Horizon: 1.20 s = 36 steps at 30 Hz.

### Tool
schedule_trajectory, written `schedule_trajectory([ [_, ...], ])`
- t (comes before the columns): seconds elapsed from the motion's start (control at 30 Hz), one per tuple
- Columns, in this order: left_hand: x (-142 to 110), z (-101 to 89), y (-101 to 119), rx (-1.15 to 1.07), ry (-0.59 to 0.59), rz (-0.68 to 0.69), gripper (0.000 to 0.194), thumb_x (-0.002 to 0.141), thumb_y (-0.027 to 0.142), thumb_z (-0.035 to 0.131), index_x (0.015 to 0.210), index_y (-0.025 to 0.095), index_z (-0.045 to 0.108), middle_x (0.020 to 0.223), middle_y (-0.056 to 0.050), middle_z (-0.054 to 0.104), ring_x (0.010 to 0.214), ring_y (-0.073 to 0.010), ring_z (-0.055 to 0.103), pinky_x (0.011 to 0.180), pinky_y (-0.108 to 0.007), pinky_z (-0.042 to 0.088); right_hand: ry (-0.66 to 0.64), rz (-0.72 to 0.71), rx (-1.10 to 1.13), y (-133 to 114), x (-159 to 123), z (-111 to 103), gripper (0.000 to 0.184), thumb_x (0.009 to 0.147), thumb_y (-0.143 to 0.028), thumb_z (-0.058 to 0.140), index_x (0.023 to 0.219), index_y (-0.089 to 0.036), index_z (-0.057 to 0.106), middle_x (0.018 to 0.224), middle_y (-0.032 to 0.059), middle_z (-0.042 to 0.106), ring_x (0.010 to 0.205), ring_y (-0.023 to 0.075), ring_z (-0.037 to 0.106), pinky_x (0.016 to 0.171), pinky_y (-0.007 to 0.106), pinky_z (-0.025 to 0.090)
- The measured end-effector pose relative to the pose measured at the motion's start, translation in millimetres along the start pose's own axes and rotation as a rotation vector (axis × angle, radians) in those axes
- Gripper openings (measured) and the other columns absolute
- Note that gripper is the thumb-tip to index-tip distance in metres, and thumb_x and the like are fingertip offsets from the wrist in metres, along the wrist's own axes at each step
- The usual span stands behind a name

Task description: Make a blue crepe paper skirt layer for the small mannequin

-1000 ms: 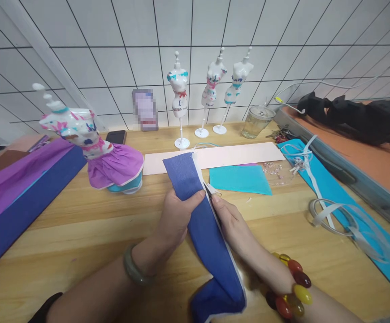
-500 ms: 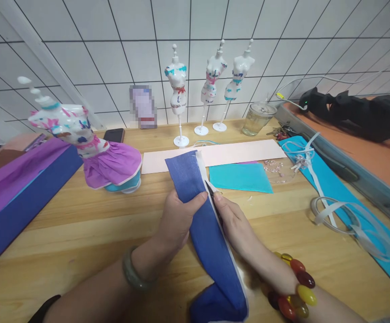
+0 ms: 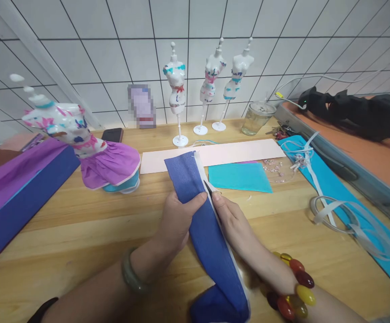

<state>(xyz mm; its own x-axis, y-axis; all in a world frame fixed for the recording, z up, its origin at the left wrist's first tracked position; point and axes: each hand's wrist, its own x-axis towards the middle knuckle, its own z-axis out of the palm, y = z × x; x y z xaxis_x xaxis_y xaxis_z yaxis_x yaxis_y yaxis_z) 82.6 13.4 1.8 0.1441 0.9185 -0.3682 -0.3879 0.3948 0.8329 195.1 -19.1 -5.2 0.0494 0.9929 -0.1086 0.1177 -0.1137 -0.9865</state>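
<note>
Grasped in the left hand [image 3: 176, 220] is the blue strip [image 3: 203, 229], the thumb lying across its face and reaching nearly to the white trim [image 3: 199, 167]. The strip is held out in front of the person, above the tabletop [image 3: 80, 251]. Its long axis slants from far left to near right: a short end juts beyond both hands, while the longer part trails toward the person and folds over to the left at the bottom.

The trim follows the right long edge, so the right hand [image 3: 233, 222] is the nearer to it. That grip is closed on a dark tool [image 3: 210, 189], mostly hidden by the fingers. Its pointed tip aims away and slightly left, roughly along the strip's axis, at the trim just beside the left thumb; whether it touches, I cannot tell.
</note>
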Motion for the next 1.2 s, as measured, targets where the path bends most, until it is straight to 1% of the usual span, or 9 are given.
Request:
schedule_trajectory([
  [0.17,2,1.3,9,-0.064,0.003,-0.053,0.03,0.063,0.023,0.075,0.088,0.011,0.064,0.08,-0.006,0.07,0.068,-0.0145,0.063,0.067,-0.026,0.052,0.004,-0.019,-0.041,0,1,0,0.039,0.091,-0.049,0.034,0.071,-0.018,0.049,0.07,0.0001,0.049,0.067,0.0148,0.044,0.066,0.026,0.038],
  [0.27,4,0.2,17,-0.08,0.029,-0.035,0.03,0.062,0.023,0.076,0.086,0.012,0.064,0.076,-0.003,0.069,0.064,-0.0133,0.062,0.063,-0.025,0.052,-0.036,-0.03,-0.057,1,0,1,0.04,0.093,-0.047,0.033,0.077,-0.017,0.053,0.075,0.0016,0.053,0.07,0.0153,0.046,0.068,0.026,0.039],
  [0.4,7,-2.3,23,-0.038,0.044,-0.01,0.031,0.059,0.02,0.077,0.086,0.013,0.063,0.075,-0.003,0.069,0.064,-0.0139,0.063,0.063,-0.026,0.052,-0.066,-0.03,-0.088,3,-1,2,0.042,0.093,-0.048,0.033,0.076,-0.016,0.054,0.072,0.001,0.052,0.068,0.0148,0.045,0.066,0.026,0.039],
  [0.5,9,-3.6,22,-0.015,0.052,-0.016,0.032,0.057,0.019,0.078,0.085,0.013,0.064,0.076,-0.003,0.069,0.065,-0.0149,0.063,0.064,-0.027,0.052,-0.068,-0.028,-0.074,2,-1,2,0.042,0.092,-0.049,0.034,0.078,-0.016,0.055,0.074,0.0015,0.054,0.07,0.0155,0.047,0.067,0.026,0.039],
  [0.7,9,-3.1,19,-0.042,0.066,0.01,0.033,0.056,0.021,0.079,0.084,0.014,0.064,0.077,-0.002,0.07,0.066,-0.0149,0.063,0.066,-0.028,0.052,-0.09,-0.023,0.043,1,0,3,0.041,0.091,-0.05,0.037,0.078,-0.017,0.059,0.081,0.0028,0.062,0.079,0.0184,0.054,0.077,0.027,0.043],
  [0.87,7,-1.8,13,-0.009,0.073,0.035,0.03,0.058,0.02,0.078,0.084,0.015,0.064,0.077,0.0,0.07,0.067,-0.0144,0.064,0.065,-0.027,0.052,-0.089,-0.025,0.102,-2,-1,3,0.039,0.092,-0.047,0.038,0.091,-0.017,0.064,0.093,0.004,0.066,0.087,0.0188,0.056,0.082,0.028,0.043],
  [0.93,6,-1.4,11,0.005,0.068,0.041,0.029,0.058,0.019,0.077,0.084,0.015,0.064,0.077,0.0,0.07,0.067,-0.0143,0.064,0.065,-0.026,0.052,-0.087,-0.026,0.122,-2,-1,4,0.039,0.092,-0.046,0.037,0.094,-0.017,0.064,0.094,0.0039,0.066,0.087,0.0186,0.056,0.083,0.028,0.043],
  [1.03,4,0.0,9,0.027,0.076,0.045,0.028,0.059,0.019,0.077,0.083,0.014,0.064,0.077,-0.001,0.07,0.067,-0.0143,0.063,0.065,-0.026,0.052,-0.079,-0.03,0.124,-2,-1,4,0.04,0.093,-0.047,0.037,0.092,-0.017,0.063,0.093,0.0033,0.066,0.087,0.018,0.057,0.084,0.027,0.042],
  [1.2,1,3.2,8,0.033,0.088,0.053,0.024,0.058,0.019,0.077,0.079,0.014,0.065,0.075,-0.002,0.07,0.067,-0.0149,0.064,0.065,-0.026,0.051,-0.066,-0.004,0.105,2,-1,3,0.042,0.091,-0.05,0.037,0.085,-0.017,0.061,0.09,0.0032,0.065,0.084,0.0182,0.056,0.079,0.026,0.044],
])
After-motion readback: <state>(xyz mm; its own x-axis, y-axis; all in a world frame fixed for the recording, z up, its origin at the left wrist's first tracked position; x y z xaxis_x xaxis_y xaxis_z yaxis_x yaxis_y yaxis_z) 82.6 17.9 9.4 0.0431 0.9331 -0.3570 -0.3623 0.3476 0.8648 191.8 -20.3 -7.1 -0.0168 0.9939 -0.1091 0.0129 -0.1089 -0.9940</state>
